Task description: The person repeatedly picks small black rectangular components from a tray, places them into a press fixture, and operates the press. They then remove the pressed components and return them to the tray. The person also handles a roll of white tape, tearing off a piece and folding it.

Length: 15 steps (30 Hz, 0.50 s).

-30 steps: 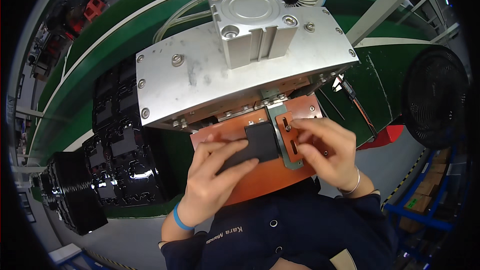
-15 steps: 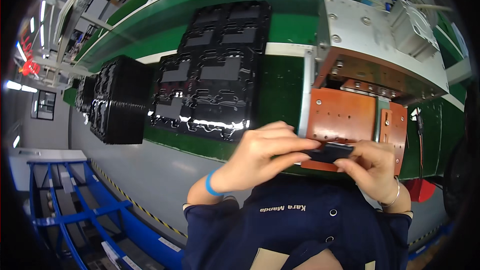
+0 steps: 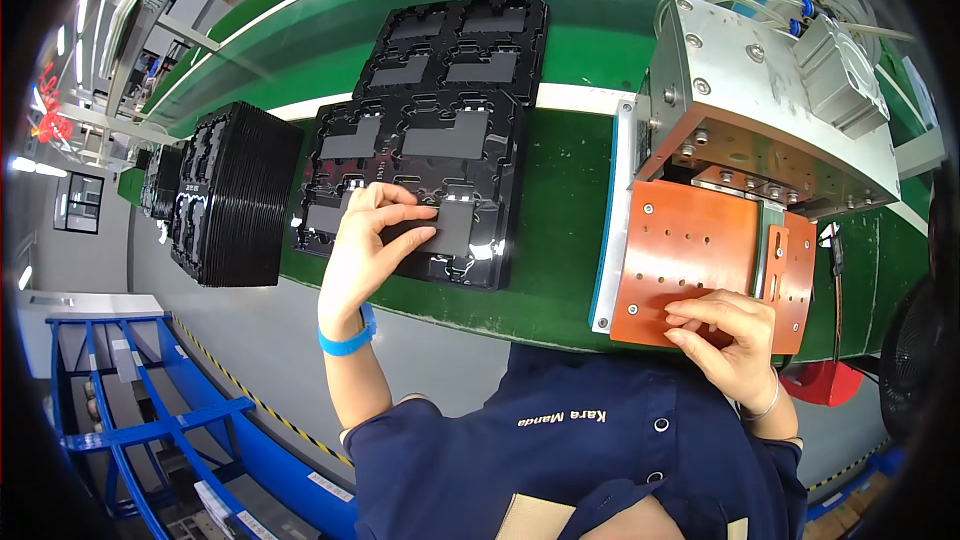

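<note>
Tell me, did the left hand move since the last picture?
Yes. The left hand went left, away from the orange plate, and is now at the black tray.

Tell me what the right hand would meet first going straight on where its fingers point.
Held low, the right hand would probably meet the silver screw near the orange plate's left corner first. Its height above the plate is unclear, so it might pass over.
</note>
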Each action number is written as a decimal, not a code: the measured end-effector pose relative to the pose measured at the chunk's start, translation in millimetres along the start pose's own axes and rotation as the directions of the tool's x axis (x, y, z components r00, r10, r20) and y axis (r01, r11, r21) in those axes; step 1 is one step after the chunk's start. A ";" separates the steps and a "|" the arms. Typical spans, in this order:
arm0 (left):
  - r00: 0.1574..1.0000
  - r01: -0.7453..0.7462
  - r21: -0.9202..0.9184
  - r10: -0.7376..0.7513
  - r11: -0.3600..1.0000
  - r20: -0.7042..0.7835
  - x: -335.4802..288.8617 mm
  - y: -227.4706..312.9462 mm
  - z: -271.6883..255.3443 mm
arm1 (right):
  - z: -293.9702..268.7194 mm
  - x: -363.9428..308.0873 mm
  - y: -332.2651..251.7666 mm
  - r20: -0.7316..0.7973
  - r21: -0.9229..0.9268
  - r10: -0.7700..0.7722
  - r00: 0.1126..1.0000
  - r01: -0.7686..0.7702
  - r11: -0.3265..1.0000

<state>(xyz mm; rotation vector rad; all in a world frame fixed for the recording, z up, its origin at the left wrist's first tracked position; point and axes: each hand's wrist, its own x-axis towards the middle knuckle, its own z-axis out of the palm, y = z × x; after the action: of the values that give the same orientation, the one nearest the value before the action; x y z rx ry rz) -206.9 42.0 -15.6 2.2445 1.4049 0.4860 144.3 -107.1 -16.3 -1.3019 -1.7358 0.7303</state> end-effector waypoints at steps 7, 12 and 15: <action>0.803 0.150 0.294 0.057 0.944 -0.594 -14.9 -88.4 -28.2 | 5.0 -1.6 2.2 0.002 -0.068 -0.083 0.997 0.083 0.994; 0.874 0.082 0.323 0.088 0.943 -0.478 -6.2 -101.6 -19.0 | 3.6 1.0 0.5 0.036 -0.097 -0.082 0.996 0.085 0.992; 0.890 0.038 0.339 0.123 0.940 -0.440 -0.2 -106.5 -24.7 | 0.9 -3.6 -1.4 0.021 -0.065 -0.081 0.997 0.082 0.995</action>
<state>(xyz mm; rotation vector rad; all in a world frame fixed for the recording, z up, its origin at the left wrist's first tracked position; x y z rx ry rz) -299.4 87.2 -52.5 2.5500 1.7883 0.8954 143.3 -110.9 -16.5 -1.2641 -1.8298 0.6455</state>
